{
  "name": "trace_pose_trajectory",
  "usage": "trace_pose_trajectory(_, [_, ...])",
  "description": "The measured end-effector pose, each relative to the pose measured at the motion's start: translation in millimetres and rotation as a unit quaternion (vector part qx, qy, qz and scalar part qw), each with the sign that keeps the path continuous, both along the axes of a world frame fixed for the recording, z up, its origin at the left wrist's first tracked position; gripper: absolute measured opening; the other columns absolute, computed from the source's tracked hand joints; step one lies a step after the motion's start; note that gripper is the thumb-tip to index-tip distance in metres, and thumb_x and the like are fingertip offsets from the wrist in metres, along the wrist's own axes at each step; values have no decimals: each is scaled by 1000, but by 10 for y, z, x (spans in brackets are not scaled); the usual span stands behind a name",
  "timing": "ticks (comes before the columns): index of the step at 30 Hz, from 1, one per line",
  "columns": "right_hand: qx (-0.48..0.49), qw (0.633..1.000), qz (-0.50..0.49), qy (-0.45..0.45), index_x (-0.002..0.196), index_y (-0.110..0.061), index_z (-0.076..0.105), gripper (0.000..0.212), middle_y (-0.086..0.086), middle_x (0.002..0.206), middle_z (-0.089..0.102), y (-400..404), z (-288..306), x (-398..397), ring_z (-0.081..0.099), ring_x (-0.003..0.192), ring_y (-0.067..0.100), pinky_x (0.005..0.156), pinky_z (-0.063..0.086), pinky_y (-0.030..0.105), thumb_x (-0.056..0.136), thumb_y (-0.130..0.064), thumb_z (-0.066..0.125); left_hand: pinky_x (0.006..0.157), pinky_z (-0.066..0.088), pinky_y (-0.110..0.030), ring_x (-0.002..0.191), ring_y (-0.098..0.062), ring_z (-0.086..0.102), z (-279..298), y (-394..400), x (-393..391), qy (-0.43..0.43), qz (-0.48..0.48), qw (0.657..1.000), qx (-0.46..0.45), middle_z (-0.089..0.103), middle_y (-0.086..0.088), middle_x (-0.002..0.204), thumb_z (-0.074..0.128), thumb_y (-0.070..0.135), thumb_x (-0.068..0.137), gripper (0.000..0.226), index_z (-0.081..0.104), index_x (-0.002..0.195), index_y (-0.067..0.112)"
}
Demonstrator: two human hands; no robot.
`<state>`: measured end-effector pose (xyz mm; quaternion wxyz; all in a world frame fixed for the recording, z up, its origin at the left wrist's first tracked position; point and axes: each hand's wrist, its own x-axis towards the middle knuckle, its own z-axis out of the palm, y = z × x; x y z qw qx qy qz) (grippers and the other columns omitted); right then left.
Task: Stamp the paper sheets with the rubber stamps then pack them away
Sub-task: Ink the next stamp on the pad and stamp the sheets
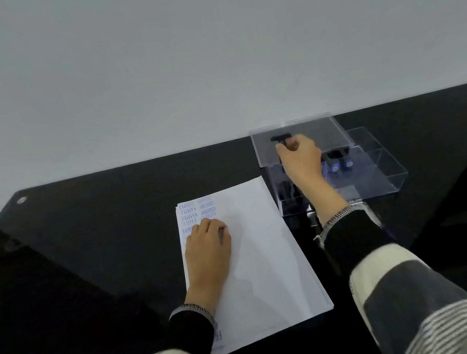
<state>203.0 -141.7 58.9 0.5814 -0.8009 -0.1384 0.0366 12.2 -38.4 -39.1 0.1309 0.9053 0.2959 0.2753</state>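
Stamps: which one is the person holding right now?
The black-handled stamp pinched in the right hand, raised above the clear box; the blue-faced stamps sit inside.

The right hand (300, 159) hides most of the stamp (281, 139).

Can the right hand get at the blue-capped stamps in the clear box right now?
Probably yes. The right hand holds a black stamp above the open box; the blue-capped stamps sit uncovered beside its wrist, but it must free its grip first.
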Motion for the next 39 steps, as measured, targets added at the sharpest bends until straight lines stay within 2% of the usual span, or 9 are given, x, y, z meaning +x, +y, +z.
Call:
trace_pose_trajectory(6, [34, 998, 22, 41, 98, -17, 55, 11, 4, 101, 63, -830, -152, -270, 61, 92, 21, 78, 52, 37, 91, -23, 60, 57, 42, -34, 71, -23, 56, 94, -92, 13, 93, 21, 993, 75, 59, 0, 83, 63, 9, 88, 6, 61, 83, 13])
trace_pose_trajectory(8, [-5, 999, 25, 26, 94, -13, 56, 12, 3, 98, 61, -1152, -178, -329, 58, 89, 18, 71, 47, 30, 90, -23, 61, 76, 44, -35, 88, -21, 59, 146, -206, 41, 146, 44, 984, 87, 61, 1, 99, 53, 14, 93, 11, 63, 98, 16])
trace_pose_trajectory(10, [-47, 998, 46, 8, 86, -11, 58, 12, 6, 88, 61, -1426, -192, -379, 56, 80, 17, 62, 42, 25, 90, -22, 61, 95, 38, -38, 104, -21, 56, 148, -358, 59, 113, 31, 991, 61, 60, 1, 114, 46, 17, 96, 23, 63, 111, 18])
trace_pose_trajectory(14, [-181, 977, 114, -9, 87, -12, 54, 11, 7, 88, 61, -1751, -185, -476, 55, 81, 19, 65, 40, 31, 92, -21, 57, 99, 37, -32, 113, -17, 52, 188, -842, 132, -11, -187, 979, -84, 58, 4, 122, 55, 21, 95, 23, 63, 117, 19])
trace_pose_trajectory(18, [-261, 951, 162, -38, 86, -15, 50, 9, 8, 86, 57, -1813, -208, -621, 56, 80, 24, 62, 40, 30, 92, -18, 55, 112, 20, -27, 133, -9, 33, 164, -1179, 228, 82, -308, 942, -103, 46, 12, 140, 61, 43, 89, 49, 52, 134, 26])
trace_pose_trajectory(21, [-297, 936, 180, -60, 87, -12, 50, 8, 2, 77, 51, -1793, -213, -711, 53, 74, 23, 59, 40, 30, 92, -15, 55, 113, 8, -25, 142, -8, 18, 64, -1228, 249, 126, -304, 942, -70, 36, 16, 148, 60, 52, 86, 61, 43, 141, 31])
trace_pose_trajectory(28, [-347, 913, 200, -75, 86, -12, 45, 9, 3, 74, 48, -1687, -270, -751, 47, 64, 18, 51, 35, 27, 90, -13, 53, 112, 6, -22, 141, -7, 19, 23, -1228, 231, 113, -304, 942, -92, 35, 17, 148, 58, 54, 87, 62, 41, 142, 32])
trace_pose_trajectory(35, [-366, 908, 197, -60, 90, -4, 46, 10, 3, 75, 48, -1605, -293, -752, 48, 62, 12, 48, 34, 22, 83, -3, 53, 118, 4, -31, 140, -10, 26, 130, -1064, 188, 48, -248, 959, -126, 46, 11, 142, 51, 33, 98, 38, 51, 135, 26])
trace_pose_trajectory(39, [-405, 882, 214, -111, 85, -11, 35, 24, 4, 75, 48, -1527, -331, -833, 56, 76, 29, 57, 43, 36, 75, 2, 52, 118, 0, -37, 143, -14, 24, 68, -842, 71, 34, -160, 981, -108, 48, 7, 142, 48, 27, 99, 33, 55, 131, 24])
